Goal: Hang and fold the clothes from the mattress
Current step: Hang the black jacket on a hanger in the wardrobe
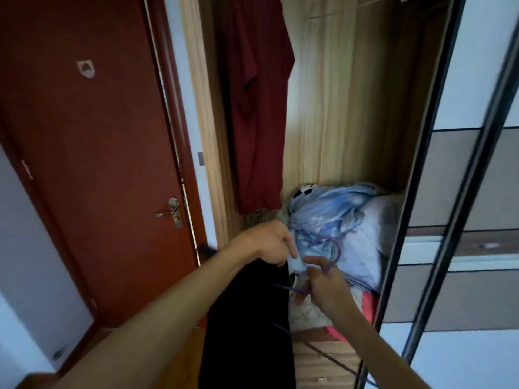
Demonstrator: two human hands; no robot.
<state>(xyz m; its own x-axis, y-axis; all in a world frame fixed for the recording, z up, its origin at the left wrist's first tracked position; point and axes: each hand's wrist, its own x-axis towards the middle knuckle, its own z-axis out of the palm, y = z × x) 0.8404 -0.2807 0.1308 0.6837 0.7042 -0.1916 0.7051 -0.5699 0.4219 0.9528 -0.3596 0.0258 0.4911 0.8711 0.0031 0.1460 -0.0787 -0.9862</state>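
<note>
My left hand (271,242) pinches the top edge of a black garment (250,318), which hangs straight down in front of the open wardrobe. My right hand (325,284) grips a purple wire hanger (335,255) just right of the garment; its hook curves up above my fingers and its arms run down behind the cloth. A dark red shirt (257,108) hangs inside the wardrobe on the left. The mattress is out of view.
A heap of light blue bedding (337,220) and a red-edged quilt (368,304) fill the wardrobe shelf. The dark-framed sliding door (438,164) stands at the right. A closed red-brown room door (92,164) is at the left. A white hanger hangs at the top of the wardrobe.
</note>
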